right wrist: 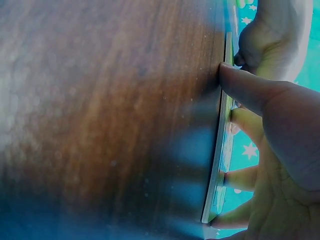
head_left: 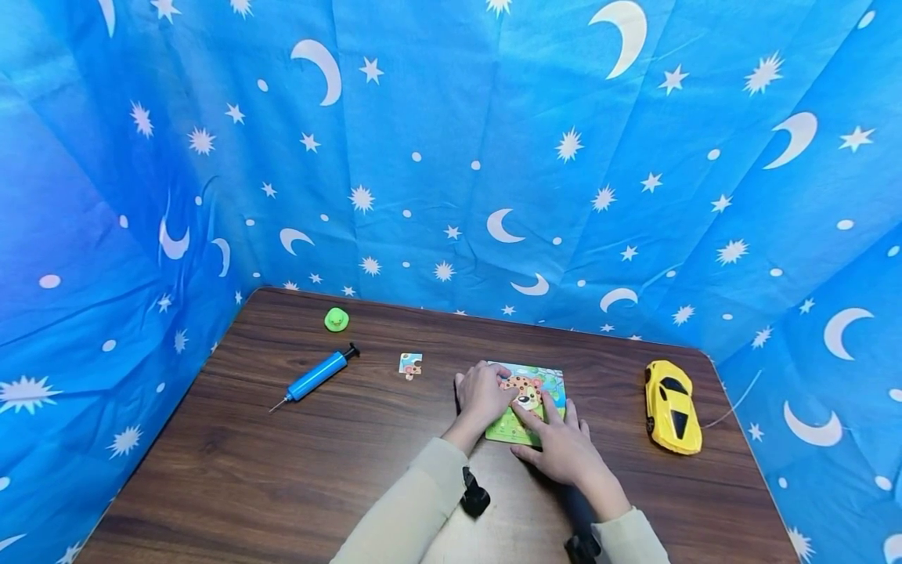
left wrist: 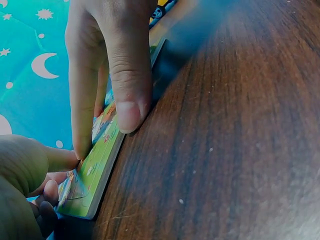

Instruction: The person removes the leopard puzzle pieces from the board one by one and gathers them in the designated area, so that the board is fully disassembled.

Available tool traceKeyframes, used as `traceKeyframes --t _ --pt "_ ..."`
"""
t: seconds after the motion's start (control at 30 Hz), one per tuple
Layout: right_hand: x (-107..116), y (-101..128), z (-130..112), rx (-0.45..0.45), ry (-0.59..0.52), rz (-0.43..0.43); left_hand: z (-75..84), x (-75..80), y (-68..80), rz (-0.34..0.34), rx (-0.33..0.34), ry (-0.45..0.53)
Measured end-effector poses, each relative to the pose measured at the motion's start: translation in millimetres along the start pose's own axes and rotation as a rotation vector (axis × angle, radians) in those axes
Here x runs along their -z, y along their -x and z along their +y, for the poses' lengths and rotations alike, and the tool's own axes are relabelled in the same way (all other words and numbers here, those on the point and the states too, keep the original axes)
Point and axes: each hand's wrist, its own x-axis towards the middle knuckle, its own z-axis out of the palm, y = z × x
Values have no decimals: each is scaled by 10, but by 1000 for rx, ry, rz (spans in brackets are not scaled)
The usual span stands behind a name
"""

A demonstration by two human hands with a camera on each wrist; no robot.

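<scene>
A green picture puzzle board (head_left: 530, 403) with a spotted animal on it lies flat on the wooden table (head_left: 282, 454). My left hand (head_left: 502, 392) rests on the board's left part. In the left wrist view the left hand (left wrist: 105, 132) has its thumb (left wrist: 128, 100) against the board's edge (left wrist: 102, 185) and straight fingers pressing on top. My right hand (head_left: 543, 415) lies on the board's near right part, fingers spread. In the right wrist view the right hand (right wrist: 235, 125) touches the board (right wrist: 218, 165) with its thumb at the edge. A loose puzzle piece (head_left: 410, 364) lies to the left of the board.
A blue hand pump (head_left: 317, 374) and a small green duck (head_left: 337, 319) lie at the far left of the table. A yellow toy car (head_left: 672, 407) stands at the right, near the edge. Blue star-and-moon cloth (head_left: 451, 157) walls the table on three sides.
</scene>
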Motion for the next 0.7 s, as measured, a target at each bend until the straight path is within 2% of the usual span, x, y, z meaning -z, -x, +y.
traceKeyframes --t 0.37,0.7 --pt "12 6 -13 -10 -9 -13 29 11 13 18 5 44" --pt "22 14 -24 -7 -9 -7 17 18 31 59 -37 121"
